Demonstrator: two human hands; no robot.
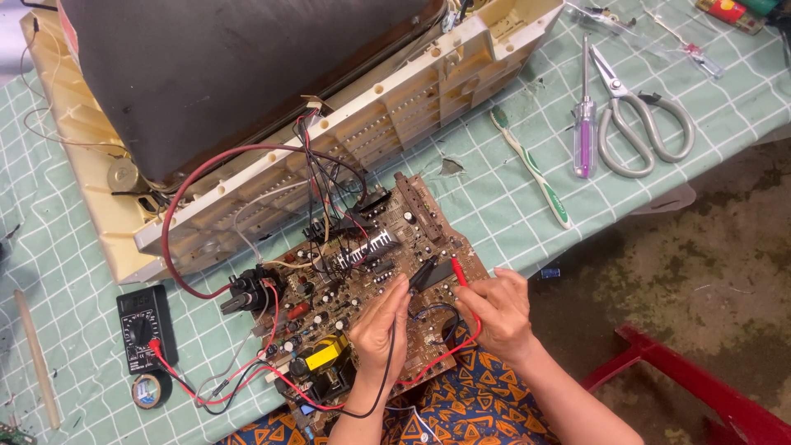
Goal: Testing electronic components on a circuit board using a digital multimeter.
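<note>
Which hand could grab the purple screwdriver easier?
Probably the right hand. The purple screwdriver lies up on the right by the scissors, on that hand's side. The left hand would have to cross over. Both hands hold probes on the circuit board, so one must be set down first.

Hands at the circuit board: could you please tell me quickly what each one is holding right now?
Left hand: closed on the black probe, tip on the circuit board.
Right hand: closed on the red probe, tip on the board.
</note>
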